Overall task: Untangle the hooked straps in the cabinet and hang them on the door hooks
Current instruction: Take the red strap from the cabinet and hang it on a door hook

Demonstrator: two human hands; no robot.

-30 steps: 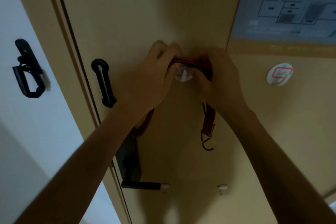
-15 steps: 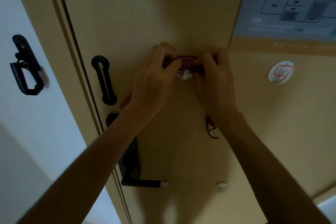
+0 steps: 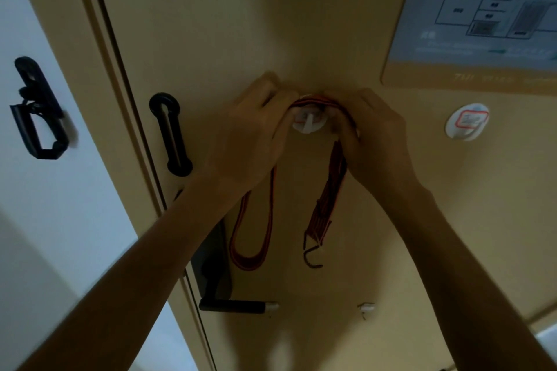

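A red and black striped strap [image 3: 327,190] lies draped over a white round door hook [image 3: 309,122] on the beige door. My left hand [image 3: 250,135] pinches the strap just left of the hook, and my right hand [image 3: 373,135] pinches it just right of the hook. Below my left hand a loop of the strap [image 3: 251,238] hangs down. Below my right hand the other end hangs with a dark metal hook [image 3: 312,257] at its tip. A second white round door hook [image 3: 466,121] sits empty further right.
A black door handle [image 3: 232,306] and lock plate [image 3: 211,262] lie below my left forearm. A black loop latch [image 3: 170,134] sits near the door's edge, another black latch [image 3: 37,111] on the white wall at left. A floor-plan poster [image 3: 482,9] hangs upper right. A small white clip [image 3: 366,307] sits low on the door.
The strap was held taut above the hook between both hands; now it rests over the hook, and its loop and hooked end hang lower on either side.
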